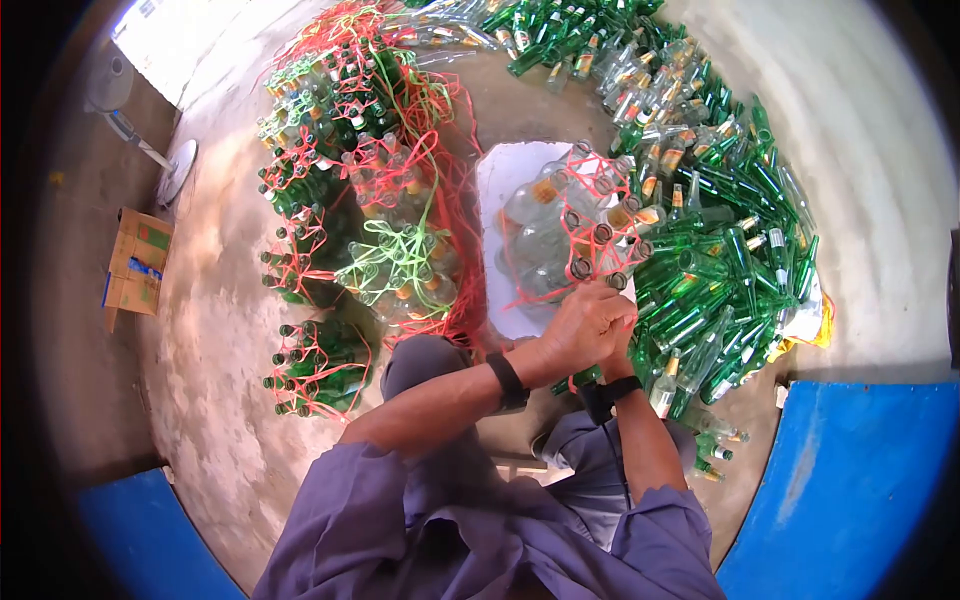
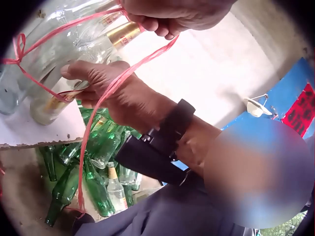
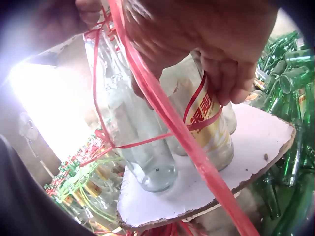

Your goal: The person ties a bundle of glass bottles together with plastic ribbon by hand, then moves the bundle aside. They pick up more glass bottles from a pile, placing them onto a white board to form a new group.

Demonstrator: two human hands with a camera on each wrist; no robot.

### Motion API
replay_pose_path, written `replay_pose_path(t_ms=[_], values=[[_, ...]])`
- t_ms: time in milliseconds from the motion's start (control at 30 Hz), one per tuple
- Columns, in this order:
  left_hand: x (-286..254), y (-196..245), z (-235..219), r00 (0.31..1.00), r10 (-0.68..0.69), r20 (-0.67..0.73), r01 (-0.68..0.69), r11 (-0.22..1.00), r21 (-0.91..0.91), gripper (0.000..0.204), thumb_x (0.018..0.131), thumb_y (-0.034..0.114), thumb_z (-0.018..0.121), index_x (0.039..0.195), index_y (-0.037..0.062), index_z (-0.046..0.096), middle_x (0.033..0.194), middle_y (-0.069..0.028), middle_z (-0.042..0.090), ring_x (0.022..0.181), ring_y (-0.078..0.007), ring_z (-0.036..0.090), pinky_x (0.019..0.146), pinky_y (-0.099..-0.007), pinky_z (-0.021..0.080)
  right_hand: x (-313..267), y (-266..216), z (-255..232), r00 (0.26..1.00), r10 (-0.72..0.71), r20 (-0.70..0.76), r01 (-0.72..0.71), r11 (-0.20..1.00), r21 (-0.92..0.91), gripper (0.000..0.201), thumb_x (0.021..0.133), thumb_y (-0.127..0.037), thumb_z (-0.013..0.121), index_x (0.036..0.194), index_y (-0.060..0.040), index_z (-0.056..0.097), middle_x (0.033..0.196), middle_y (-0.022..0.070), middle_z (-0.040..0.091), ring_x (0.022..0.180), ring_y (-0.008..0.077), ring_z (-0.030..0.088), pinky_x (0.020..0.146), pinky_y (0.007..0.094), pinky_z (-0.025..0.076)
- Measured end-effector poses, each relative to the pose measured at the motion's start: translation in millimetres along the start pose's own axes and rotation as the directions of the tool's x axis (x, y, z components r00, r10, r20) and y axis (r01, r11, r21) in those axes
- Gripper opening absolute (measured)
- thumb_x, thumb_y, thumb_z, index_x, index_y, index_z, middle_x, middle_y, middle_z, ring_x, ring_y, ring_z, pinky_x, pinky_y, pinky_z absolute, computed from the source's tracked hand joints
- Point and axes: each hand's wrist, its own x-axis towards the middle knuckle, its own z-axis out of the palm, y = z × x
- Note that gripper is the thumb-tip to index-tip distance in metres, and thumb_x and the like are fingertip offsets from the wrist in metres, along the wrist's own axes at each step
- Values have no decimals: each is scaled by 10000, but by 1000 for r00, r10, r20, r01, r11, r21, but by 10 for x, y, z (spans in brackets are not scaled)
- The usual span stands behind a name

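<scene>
Clear bottles (image 1: 540, 215) stand in a bundle, laced with red plastic string (image 1: 572, 240). At the bundle's near edge both hands meet, the left hand (image 1: 580, 328) overlapping the right hand (image 1: 622, 345). In the left wrist view, the left hand (image 2: 179, 14) grips red string (image 2: 110, 88) near the bottle tops. Lower down, the right hand (image 2: 110, 88) has its thumb spread and fingers at a labelled bottle. The right wrist view shows the right hand (image 3: 197, 42) with fingers curled at the string loop over that bottle's label (image 3: 204, 115); the left hand (image 3: 61, 22) is partly cropped.
A white board (image 1: 497, 180) with worn edges supports the bundle. Green and clear bottles (image 1: 715, 260) lie heaped at the right. Tied bundles (image 1: 320, 180) and loose red string (image 1: 462, 200) are at the left. Farther left are a cardboard box (image 1: 140, 262) and a stand fan (image 1: 140, 140).
</scene>
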Motion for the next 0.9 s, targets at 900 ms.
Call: replay_pose_path(t_ms=[900], values=[[-35, 50, -176, 998, 68, 12, -69, 996, 63, 78, 697, 43, 605, 706, 40, 527, 739, -124, 532, 781, -342, 553, 693, -458, 419, 1992, -2425, -459, 496, -485, 721, 860, 154, -487, 371, 843, -53, 571, 1211, -96, 599, 1170, 109, 617, 1018, 278, 607, 802, 385, 508]])
